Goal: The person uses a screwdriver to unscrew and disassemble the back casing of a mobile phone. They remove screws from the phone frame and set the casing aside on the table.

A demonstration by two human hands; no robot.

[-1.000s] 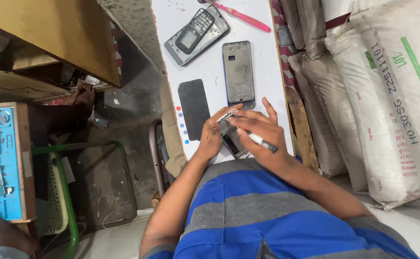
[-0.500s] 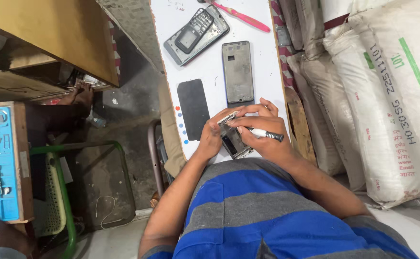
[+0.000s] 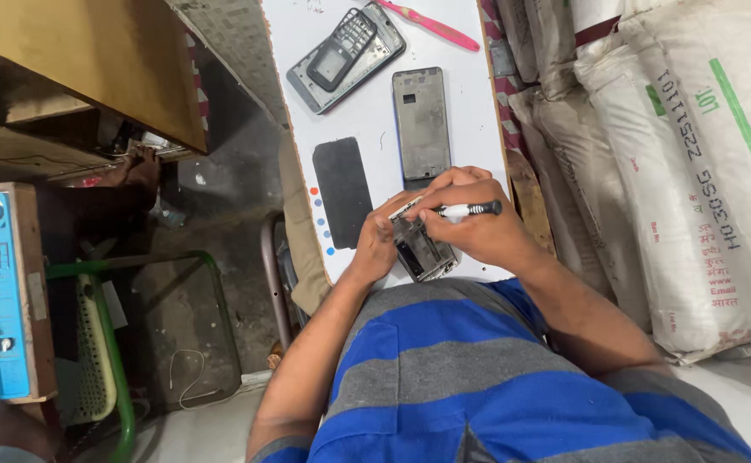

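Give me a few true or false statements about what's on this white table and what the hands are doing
1. The right hand holds a screwdriver. True.
2. The left hand rests on the pink toothbrush. False: it steadies the opened phone at the table's near edge.
3. A black panel lies flat beside a grey phone frame. True.
4. The keypad phone lies on the floor. False: it lies on the white table, atop another frame.

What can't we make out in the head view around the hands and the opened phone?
- Screwdriver tip: hidden behind the right hand fingers.
- Opened phone: inner parts too small; upper end covered by both hands.
- Left hand grip: fingertips hidden against the phone.
- Pink toothbrush: head cut off by the top edge.
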